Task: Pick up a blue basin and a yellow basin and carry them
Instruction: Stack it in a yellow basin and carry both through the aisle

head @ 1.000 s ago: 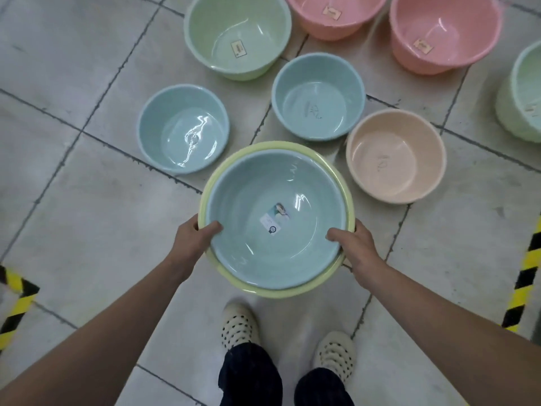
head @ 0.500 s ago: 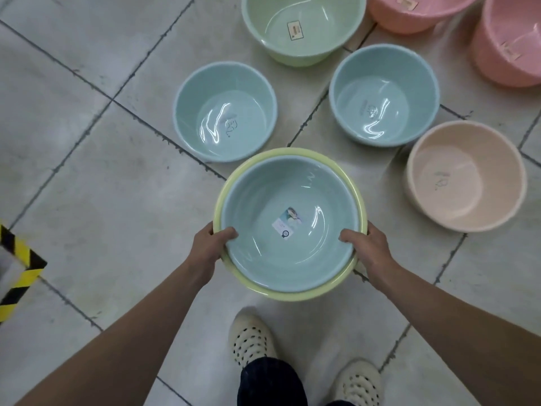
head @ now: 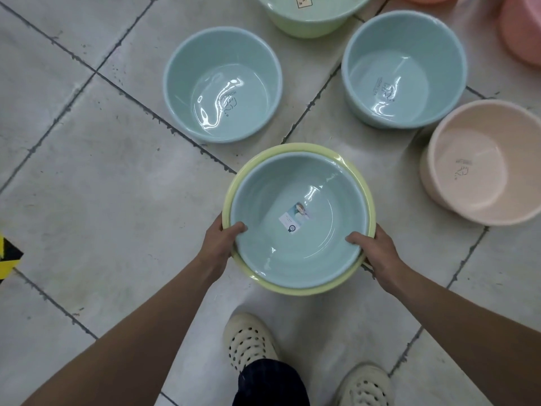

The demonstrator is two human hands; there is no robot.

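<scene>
Left hand [head: 220, 240] and right hand [head: 376, 252] clamp the rims, thumbs inside: blue basin [head: 298, 221] nested in yellow basin [head: 292, 148].

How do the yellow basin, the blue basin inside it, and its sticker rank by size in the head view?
1. yellow basin: its rim shows all around the blue one.
2. blue basin, nested inside it, slightly smaller.
3. sticker on the blue basin's bottom, far smallest.
All are held at one distance, so nearness does not mislead.
</scene>
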